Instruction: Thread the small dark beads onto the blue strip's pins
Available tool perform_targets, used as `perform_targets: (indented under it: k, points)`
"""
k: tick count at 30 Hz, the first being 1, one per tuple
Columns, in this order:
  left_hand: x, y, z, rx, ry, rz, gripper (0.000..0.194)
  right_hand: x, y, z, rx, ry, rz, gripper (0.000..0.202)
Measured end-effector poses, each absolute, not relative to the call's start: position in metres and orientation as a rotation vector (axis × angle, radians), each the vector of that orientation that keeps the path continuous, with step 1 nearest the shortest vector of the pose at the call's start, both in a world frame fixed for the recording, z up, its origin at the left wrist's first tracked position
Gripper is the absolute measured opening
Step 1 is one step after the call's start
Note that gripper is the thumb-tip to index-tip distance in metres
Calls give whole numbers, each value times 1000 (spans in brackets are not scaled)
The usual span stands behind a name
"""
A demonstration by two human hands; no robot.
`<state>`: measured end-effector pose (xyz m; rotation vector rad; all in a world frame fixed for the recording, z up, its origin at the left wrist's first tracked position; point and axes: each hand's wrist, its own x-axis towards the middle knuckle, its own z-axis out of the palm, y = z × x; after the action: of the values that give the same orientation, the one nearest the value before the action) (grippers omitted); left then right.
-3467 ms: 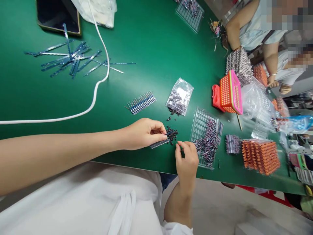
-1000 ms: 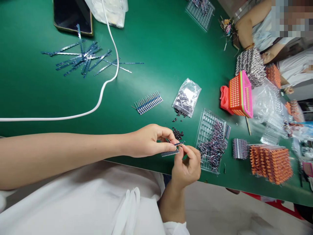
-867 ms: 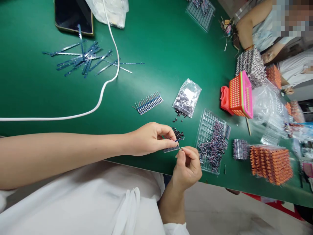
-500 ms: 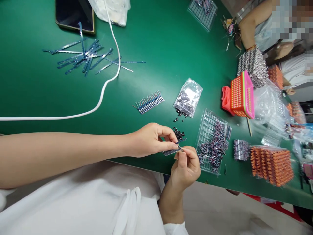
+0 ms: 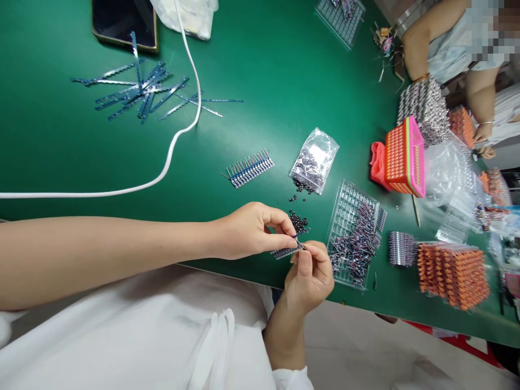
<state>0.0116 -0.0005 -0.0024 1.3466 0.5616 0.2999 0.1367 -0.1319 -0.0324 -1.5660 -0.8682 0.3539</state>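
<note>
My left hand is closed, thumb and forefinger pinching a blue strip with a row of thin wires, partly hidden below the fingers. Close against its fingertips, my right hand is closed in a pinch at the strip's right end. A tiny dark bead shows at those fingertips. Just beyond lies a small heap of dark beads. More beads spill from a clear plastic bag. A second wired strip rests on the green table.
Right of my hands, a clear tray holds piled wired pieces. Orange stacked parts and a pink-orange basket stand farther right. Blue strips, a white cable and a phone lie left. Another person's hands show far right.
My hands stay nearly in place, fingertips together at the strip's end. The view shifts slightly. At the far right, the other person's forearm and hands come further into sight.
</note>
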Motion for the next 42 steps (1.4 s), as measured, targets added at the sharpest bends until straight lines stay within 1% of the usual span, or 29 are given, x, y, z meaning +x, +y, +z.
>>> perform_targets:
  k: [10, 16, 20, 24, 30, 42]
  points:
    - [11, 0, 0, 1355, 578, 286, 19, 137, -131, -31, -1590, -892, 363, 9]
    - [11, 2, 0, 1418, 570, 290, 18, 141, -133, -31, -1600, -899, 435, 11]
    - [11, 3, 1, 1466, 549, 273, 19, 147, -134, -34, -1511, -854, 565, 8]
    - [11, 2, 1, 1488, 546, 265, 21, 149, -133, -36, -1444, -809, 662, 9]
    - [12, 0, 0, 1430, 581, 278, 19, 150, -131, -34, -1372, -798, 701, 1]
    - [11, 0, 3, 1443, 604, 250, 15, 152, -131, -35, -1378, -793, 729, 1]
